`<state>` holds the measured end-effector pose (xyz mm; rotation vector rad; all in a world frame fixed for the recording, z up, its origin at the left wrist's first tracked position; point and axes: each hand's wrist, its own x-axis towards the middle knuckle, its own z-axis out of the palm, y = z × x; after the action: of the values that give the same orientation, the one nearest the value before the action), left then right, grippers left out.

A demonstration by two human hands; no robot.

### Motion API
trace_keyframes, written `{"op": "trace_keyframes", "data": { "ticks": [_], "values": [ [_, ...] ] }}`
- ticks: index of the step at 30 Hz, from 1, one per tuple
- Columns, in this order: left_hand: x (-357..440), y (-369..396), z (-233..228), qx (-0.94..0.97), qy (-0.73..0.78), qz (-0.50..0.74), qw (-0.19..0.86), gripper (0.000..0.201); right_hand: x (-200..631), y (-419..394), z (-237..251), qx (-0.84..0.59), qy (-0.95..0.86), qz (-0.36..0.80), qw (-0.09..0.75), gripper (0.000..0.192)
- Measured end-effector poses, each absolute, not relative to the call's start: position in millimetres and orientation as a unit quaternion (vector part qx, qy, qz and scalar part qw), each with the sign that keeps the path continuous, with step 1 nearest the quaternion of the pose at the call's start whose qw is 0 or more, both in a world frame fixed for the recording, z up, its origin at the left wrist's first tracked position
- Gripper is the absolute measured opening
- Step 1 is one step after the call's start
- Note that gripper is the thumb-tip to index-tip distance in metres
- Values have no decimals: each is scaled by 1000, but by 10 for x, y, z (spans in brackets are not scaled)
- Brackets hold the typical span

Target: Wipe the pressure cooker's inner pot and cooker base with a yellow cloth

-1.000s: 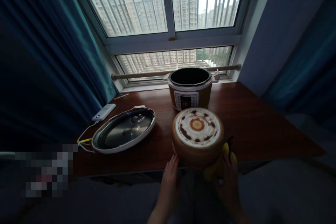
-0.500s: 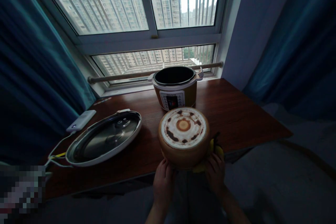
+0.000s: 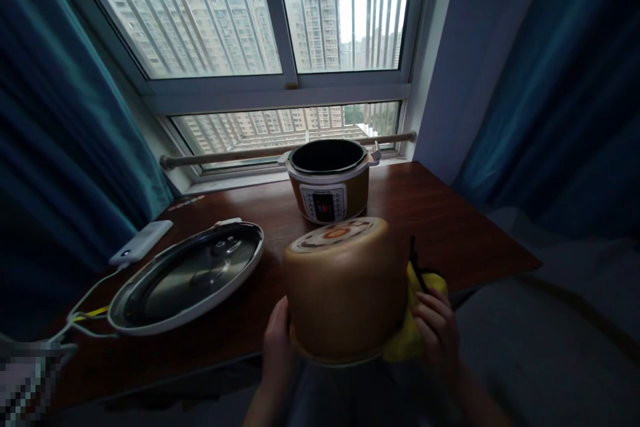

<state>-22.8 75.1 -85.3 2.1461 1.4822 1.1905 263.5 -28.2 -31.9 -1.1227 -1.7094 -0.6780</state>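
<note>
Between both palms, the upturned inner pot (image 3: 345, 287) is sitting: left hand (image 3: 277, 347) gripping bare, right hand (image 3: 435, 327) clutching a yellow cloth (image 3: 407, 340) against it.

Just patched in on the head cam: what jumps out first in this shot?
The upturned inner pot fills the near middle, its scorched base facing up, with the left hand on its left side and the right hand pressing a yellow cloth to its right. Behind it the open cooker body stands by the window; the lid lies to the left.

Cooker base (image 3: 329, 181), lid (image 3: 187, 275), power bank (image 3: 141, 242)
</note>
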Motion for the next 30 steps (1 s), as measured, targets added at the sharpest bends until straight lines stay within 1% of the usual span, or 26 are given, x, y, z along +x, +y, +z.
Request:
{"op": "trace_keyframes", "data": {
  "ticks": [3,6,8,10,12,15,17,20,22,25,30],
  "values": [
    [-229,890,-784,755,498,382,188,26,2681,-127,-197,-448,-709,-277,469,20],
    [-195,934,-634,780,461,383,183,27,2786,16,-50,-429,-720,-286,465,20],
    [-109,926,-449,796,436,383,173,25,2932,133,154,-432,-717,-291,463,20],
    [47,895,-199,805,423,371,192,24,3143,296,464,-460,-710,-279,455,21],
    [268,851,73,808,395,354,259,25,3398,520,834,-504,-707,-244,431,23],
    [686,790,373,767,357,358,396,28,3798,958,1312,-558,-742,-144,343,21],
    [990,765,440,699,353,365,504,31,4042,1273,1471,-582,-764,-70,269,18],
    [1424,746,375,574,352,360,646,35,4340,1681,1447,-612,-766,36,191,19],
    [1666,735,288,513,350,357,698,39,4490,1874,1331,-631,-751,107,163,20],
    [1926,716,185,457,356,362,730,44,4648,2062,1157,-644,-736,157,138,22],
    [2122,706,142,414,363,365,750,43,4777,2247,1006,-654,-727,175,115,21]
  ]
}}
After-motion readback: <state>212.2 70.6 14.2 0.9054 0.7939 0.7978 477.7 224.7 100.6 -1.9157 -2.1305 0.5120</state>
